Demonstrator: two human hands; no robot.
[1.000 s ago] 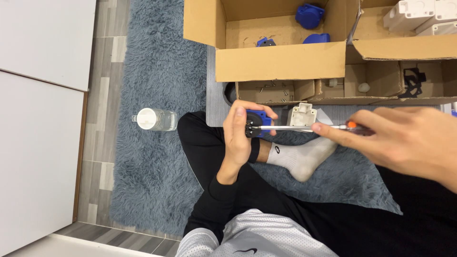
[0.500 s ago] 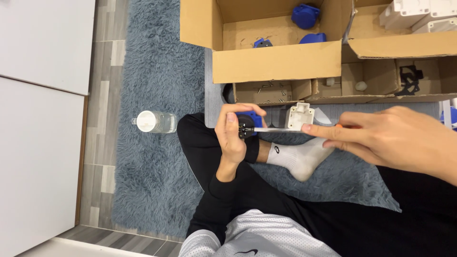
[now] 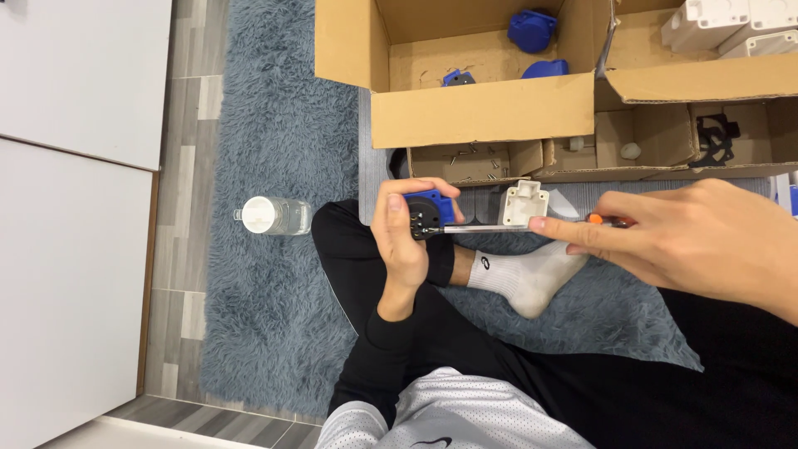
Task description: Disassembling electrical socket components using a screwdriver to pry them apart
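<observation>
Screwdriver tip returned to blue part (left fingers wrapping it)

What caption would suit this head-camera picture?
Left hand grips a blue plastic part while right hand drives an orange-handled screwdriver into it.

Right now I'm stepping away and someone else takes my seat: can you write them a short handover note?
Left hand: gripping the small blue plastic part with a black round face.
Right hand: holding the orange-handled screwdriver, tip on that black face.
Nearby: white square plastic box on the rug just behind the shaft; more blue parts in the open cardboard box.
Done: tool seated on the part.
Left: cannot tell whether the screw is tight.
</observation>
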